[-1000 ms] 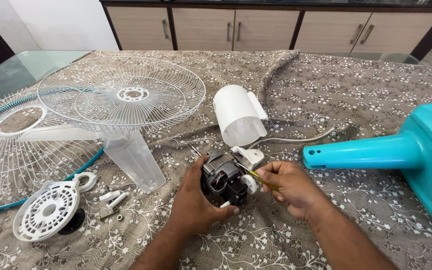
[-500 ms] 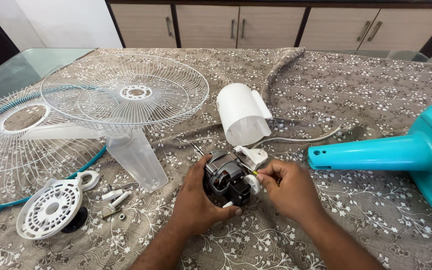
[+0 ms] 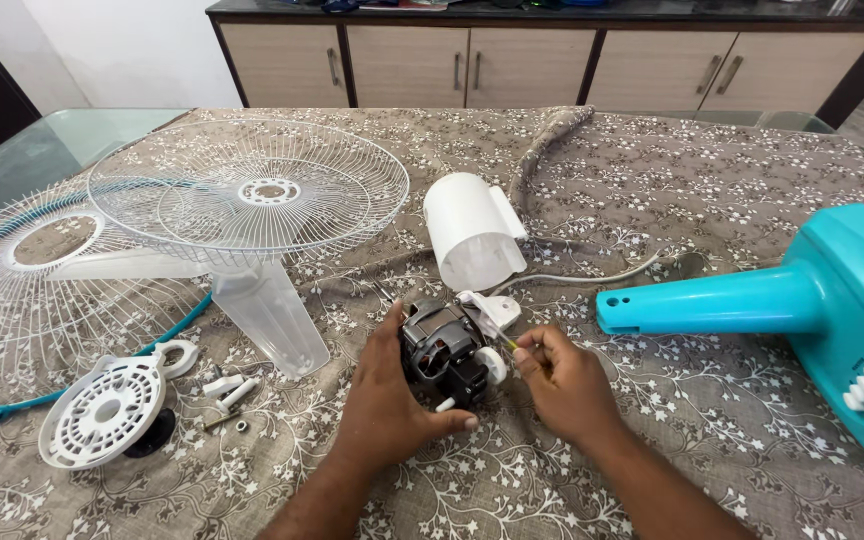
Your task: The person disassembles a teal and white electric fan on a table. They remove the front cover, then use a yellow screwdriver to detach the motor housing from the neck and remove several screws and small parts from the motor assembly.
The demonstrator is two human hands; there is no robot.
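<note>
The left hand (image 3: 387,395) wraps around the left side of a small dark fan motor (image 3: 439,352) that sits on the cloth-covered table (image 3: 712,200), near its front edge; the thumb curls under the motor's front, and the palm hides most of the motor's left face. The right hand (image 3: 562,385) is pinched shut on a thin yellow-handled screwdriver (image 3: 520,350), of which only a short stretch of handle shows between the fingers; its tip lies against the motor's right side by a white knob (image 3: 492,366), and the exact point of contact is too small to make out. A white bracket (image 3: 490,308) sticks up just behind the motor.

A white cylindrical cover (image 3: 472,232) lies behind the motor, with a pale cable (image 3: 592,277) trailing from it to the right. A teal fan stand (image 3: 772,300) lies on the right, its base cut off by the frame edge. On the left, two wire guard grilles (image 3: 252,195) overlap, the farther one running out of the frame, and they partly veil a translucent fan blade (image 3: 267,310). A round white slotted disc (image 3: 102,410) and a few small white pegs and screws (image 3: 227,392) lie near the front left corner; the smallest pieces are hard to identify.
</note>
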